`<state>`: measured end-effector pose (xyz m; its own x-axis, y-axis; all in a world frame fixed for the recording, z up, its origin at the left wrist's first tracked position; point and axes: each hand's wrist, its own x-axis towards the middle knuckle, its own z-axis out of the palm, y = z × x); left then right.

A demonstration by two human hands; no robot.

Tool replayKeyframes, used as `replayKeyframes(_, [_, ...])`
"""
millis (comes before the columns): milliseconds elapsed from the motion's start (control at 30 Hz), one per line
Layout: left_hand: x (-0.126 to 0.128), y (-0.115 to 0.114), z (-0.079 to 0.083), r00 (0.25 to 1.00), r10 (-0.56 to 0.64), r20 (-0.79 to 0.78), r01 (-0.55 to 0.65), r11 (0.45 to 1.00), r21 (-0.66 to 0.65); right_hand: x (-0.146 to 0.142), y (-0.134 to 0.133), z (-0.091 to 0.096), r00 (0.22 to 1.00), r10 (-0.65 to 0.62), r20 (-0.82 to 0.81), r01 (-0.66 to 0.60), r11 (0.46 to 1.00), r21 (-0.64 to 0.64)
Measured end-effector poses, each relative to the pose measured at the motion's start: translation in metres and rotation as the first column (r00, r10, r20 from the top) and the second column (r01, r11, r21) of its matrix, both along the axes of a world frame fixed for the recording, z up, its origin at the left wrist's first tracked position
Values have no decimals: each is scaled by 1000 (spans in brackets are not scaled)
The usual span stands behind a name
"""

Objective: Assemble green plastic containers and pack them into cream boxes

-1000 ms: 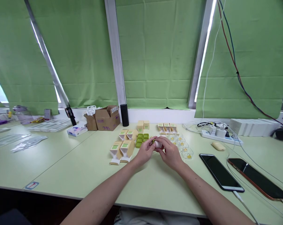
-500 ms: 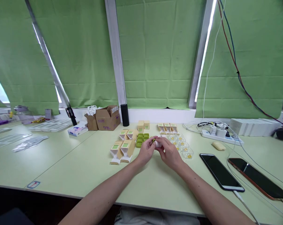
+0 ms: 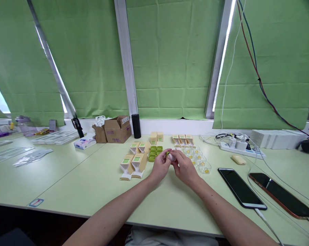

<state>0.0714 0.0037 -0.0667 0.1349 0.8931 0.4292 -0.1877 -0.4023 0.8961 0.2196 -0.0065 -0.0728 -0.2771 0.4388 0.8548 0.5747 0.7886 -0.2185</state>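
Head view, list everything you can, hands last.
Held piece: one, white-green, centre
Small boxes: nine, beige, centre
Containers: several, green, centre
Cups: several, clear, right
Phones: two, dark, right
Oval case: one, cream, right
Power strip: one, white, right
Blocks: several, white, right
Cables: several, mixed, right
Carton: one, brown, left
Cylinder: one, black, rear
Tissue pack: one, white, left
Trays: several, white, left
Blinds: several, green, rear
Tabletop: one, greenish, below
Hands: two, bare, centre

Bright and evenly lit across the surface [image 3: 93, 194], backlit through the blinds [image 3: 169, 61], blown white at the window gaps [image 3: 223, 61]. Softly shadowed beneath the fingers [image 3: 180, 155]; dark below the near edge [image 3: 87, 216]. Mostly sharp, but stretched toward the sides, dimmed at top right.
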Motion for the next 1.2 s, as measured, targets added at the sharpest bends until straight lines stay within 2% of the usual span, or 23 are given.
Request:
replayKeyframes(167, [-2,0,0,1000,12,-9,-12,1000,5,-1,1,-1,1000,-2,7,2,1000,14])
replayKeyframes(400, [-9,-1,-2,993,-100,-58,102,994,28,2,4,-6,999,5,-32,-7,998,-64])
replayKeyframes(500, [-9,0,-5,991,-98,-93,100,995,18,2,4,-9,1000,5,-27,-7,996,-85])
replayKeyframes(700, [-9,5,-8,991,-100,-87,102,995,12,0,5,-10,999,-10,-41,10,1000,-17])
replayKeyframes(1200, [-12,10,-11,990,-118,-75,119,993,9,-3,4,-9,998,-30,-49,31,999,15])
